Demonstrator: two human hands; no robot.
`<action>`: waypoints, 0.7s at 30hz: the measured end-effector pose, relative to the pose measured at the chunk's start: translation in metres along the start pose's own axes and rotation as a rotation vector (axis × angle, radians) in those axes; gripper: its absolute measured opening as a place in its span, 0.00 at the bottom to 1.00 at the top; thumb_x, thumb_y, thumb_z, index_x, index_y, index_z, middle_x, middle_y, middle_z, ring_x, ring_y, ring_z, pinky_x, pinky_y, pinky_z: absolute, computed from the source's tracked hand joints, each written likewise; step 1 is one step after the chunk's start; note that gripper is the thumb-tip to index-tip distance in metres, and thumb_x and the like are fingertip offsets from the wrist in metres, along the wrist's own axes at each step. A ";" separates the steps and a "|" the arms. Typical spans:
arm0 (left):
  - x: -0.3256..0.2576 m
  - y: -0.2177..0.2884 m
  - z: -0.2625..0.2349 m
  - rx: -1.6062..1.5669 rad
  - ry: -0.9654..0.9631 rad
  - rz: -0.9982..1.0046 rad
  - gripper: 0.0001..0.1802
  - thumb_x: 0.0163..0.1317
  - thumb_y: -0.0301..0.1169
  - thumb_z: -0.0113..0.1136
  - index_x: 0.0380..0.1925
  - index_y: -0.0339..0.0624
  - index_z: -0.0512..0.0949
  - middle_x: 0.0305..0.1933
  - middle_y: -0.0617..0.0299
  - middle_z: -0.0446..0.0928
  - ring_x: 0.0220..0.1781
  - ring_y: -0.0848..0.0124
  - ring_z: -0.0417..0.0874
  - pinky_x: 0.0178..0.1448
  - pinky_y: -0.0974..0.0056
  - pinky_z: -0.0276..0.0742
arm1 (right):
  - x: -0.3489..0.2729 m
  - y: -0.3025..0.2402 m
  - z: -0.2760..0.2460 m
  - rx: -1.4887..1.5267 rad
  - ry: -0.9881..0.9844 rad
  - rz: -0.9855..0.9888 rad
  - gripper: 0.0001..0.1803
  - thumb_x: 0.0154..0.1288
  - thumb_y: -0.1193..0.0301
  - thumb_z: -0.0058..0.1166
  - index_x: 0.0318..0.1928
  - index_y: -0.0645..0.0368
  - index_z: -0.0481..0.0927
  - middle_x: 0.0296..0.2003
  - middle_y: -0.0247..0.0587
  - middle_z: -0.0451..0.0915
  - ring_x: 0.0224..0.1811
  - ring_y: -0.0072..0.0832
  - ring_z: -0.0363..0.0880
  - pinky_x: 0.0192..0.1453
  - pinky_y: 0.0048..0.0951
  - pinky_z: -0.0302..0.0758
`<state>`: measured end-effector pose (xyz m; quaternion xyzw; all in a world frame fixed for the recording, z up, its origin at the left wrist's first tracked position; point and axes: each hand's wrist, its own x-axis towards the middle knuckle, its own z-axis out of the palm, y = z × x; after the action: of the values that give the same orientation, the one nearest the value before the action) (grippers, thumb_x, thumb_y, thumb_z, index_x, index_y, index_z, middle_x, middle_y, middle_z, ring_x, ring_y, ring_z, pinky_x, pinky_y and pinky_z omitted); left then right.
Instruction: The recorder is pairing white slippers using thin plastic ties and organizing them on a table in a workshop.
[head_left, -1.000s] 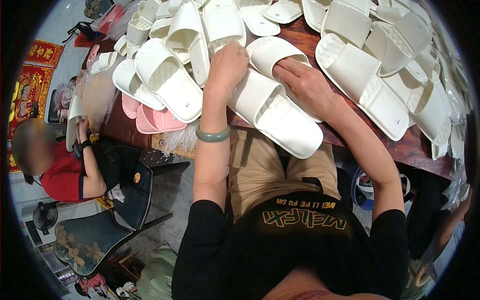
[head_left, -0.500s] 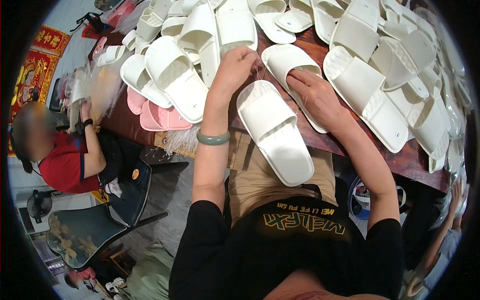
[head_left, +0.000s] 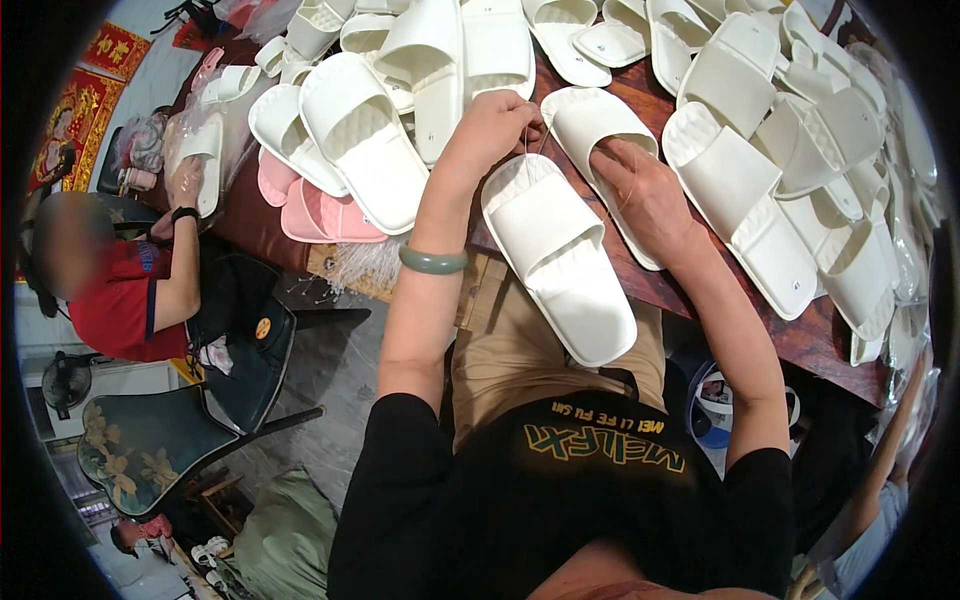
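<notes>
Head view: strand pinched above the slipper toe

Station status, left to right. At far left, a co-worker's hand (head_left: 185, 183) touches a white slipper (head_left: 207, 160), which now lies flatter than half a second ago. Nearer the centre, the left hand (head_left: 490, 130) has thumb and fingertips pinched together on a clear strand (head_left: 530, 138). The strand runs down to the toe of the near slipper (head_left: 555, 240), also white, which slants across the table edge, heel over the lap. One second ago this slipper sat up against the left hand; now it sits apart, just below. Effect on the work: the strand is exposed between fingertips and toe, so handling appears centred on the strand rather than the slipper body. The right hand (head_left: 650, 205) remains with its fingers inside the strap of the second slipper (head_left: 590, 122), which lies on the table (head_left: 810, 346) just beside the near one. Its fingertips are hidden; whether they clamp cannot be told.

Counts, left to right:
- Pink slippers (head_left: 325, 214): two visible.
- Bundle of pale strands (head_left: 365, 265): one, at the table edge.
- Green bangle (head_left: 432, 262): one, on the left forearm.
- White slippers at the hands: two.
- Piled white slippers (head_left: 720, 165): many; overlap prevents an exact count.
</notes>
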<state>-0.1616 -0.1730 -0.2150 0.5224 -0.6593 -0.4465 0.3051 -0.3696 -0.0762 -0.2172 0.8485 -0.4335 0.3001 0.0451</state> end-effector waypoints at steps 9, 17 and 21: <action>0.000 -0.001 0.004 -0.581 -0.040 -0.135 0.12 0.65 0.30 0.49 0.41 0.32 0.75 0.41 0.58 0.78 0.41 0.72 0.79 0.32 0.74 0.69 | -0.002 0.004 0.004 0.012 0.018 -0.060 0.15 0.49 0.76 0.53 0.41 0.60 0.74 0.42 0.44 0.75 0.42 0.39 0.76 0.45 0.33 0.75; 0.019 0.001 0.017 -0.654 -0.067 -0.086 0.12 0.65 0.30 0.49 0.41 0.33 0.76 0.40 0.59 0.78 0.37 0.75 0.77 0.33 0.77 0.66 | 0.000 0.007 0.000 0.059 0.048 -0.080 0.15 0.49 0.76 0.53 0.41 0.61 0.74 0.41 0.45 0.75 0.43 0.40 0.76 0.45 0.35 0.74; 0.030 0.016 0.012 -0.578 -0.043 0.086 0.11 0.64 0.29 0.50 0.38 0.31 0.77 0.39 0.57 0.79 0.35 0.76 0.75 0.38 0.75 0.70 | 0.004 0.011 -0.012 0.165 0.044 -0.062 0.14 0.48 0.78 0.52 0.40 0.62 0.75 0.38 0.45 0.76 0.39 0.41 0.76 0.41 0.35 0.74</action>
<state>-0.1867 -0.1973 -0.2072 0.3755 -0.5327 -0.6135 0.4460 -0.3821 -0.0819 -0.2074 0.8555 -0.3799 0.3518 -0.0061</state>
